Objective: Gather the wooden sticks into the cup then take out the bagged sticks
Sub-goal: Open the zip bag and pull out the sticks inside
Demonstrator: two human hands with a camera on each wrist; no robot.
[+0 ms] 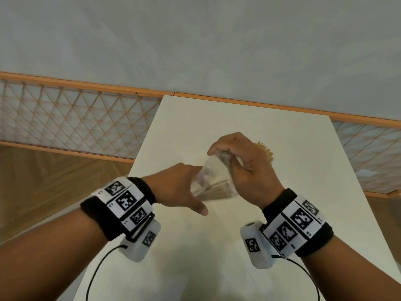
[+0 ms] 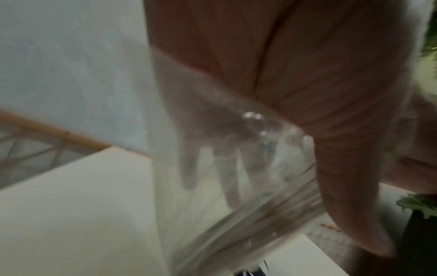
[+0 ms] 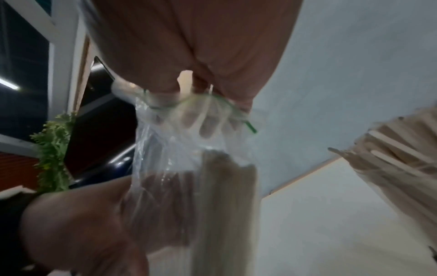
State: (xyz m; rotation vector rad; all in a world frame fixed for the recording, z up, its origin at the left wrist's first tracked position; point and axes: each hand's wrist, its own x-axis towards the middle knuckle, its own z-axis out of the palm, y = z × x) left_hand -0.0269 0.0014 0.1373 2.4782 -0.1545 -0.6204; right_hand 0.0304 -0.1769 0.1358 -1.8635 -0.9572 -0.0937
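Because the right hand [image 1: 245, 164] only pinches the clear bag [image 1: 213, 181] mouth at twelve o'clock while the left hand [image 1: 178, 190] cups its side with loosely bent fingers, the bagged sticks [image 3: 227, 205] could slide out the bottom or spill.

Each bare forearm wears a black wristband [image 1: 98, 216] under white plates [image 1: 127, 200] with black square markers, and a white camera box [image 1: 141, 242] with a thin black cable [image 1: 97, 268] hangs below.

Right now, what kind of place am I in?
Probably an indoor room, perhaps a home or studio, though that is uncertain. You stand at a white table set against a plain pale wall, a wooden lattice railing runs beside it, and a leafy plant is nearby.
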